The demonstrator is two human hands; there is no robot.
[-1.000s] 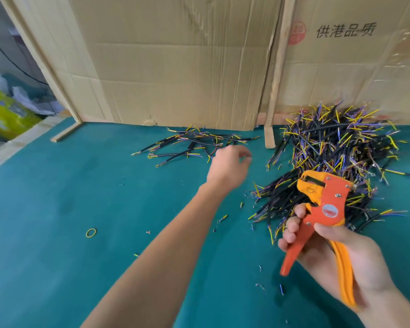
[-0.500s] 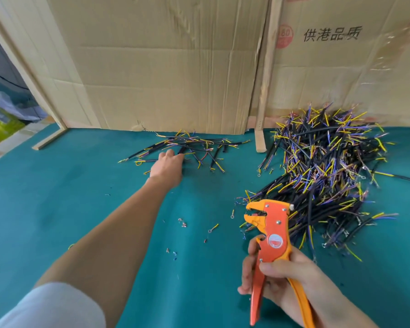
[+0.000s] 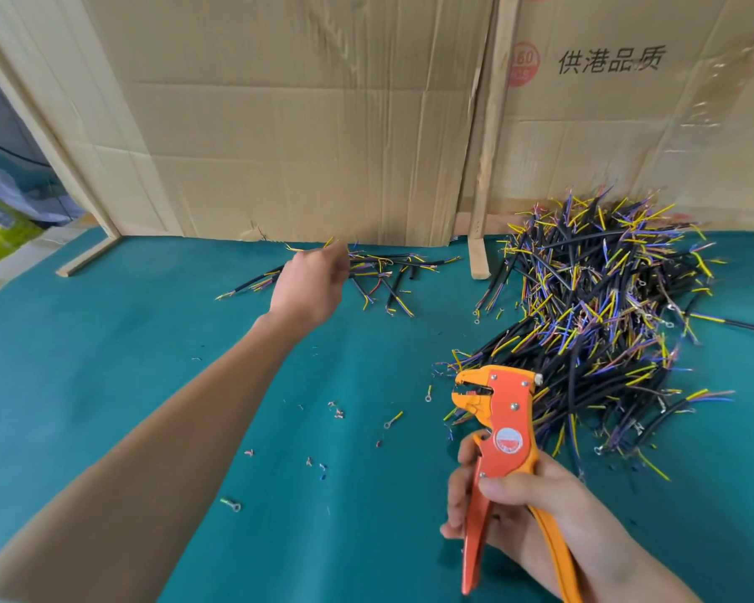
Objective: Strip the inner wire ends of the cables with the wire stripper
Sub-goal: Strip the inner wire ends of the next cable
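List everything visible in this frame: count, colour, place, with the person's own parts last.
small cable pile: about a dozen, black with yellow, blue and red ends, far centre of the mat
large cable pile: too many to count, black with yellow and blue ends, right side of the mat
wire stripper: one, orange and yellow, near right, upright
mat: one, teal, covers the table
wire scraps: many, small, mixed colours, scattered mid-mat
cardboard sheets: two at least, brown, standing behind the mat
wooden strip: one, pale, upright between the sheets
left hand: one, at the small pile; fingers curled, grip not clear
right hand: one, gripping the stripper handles
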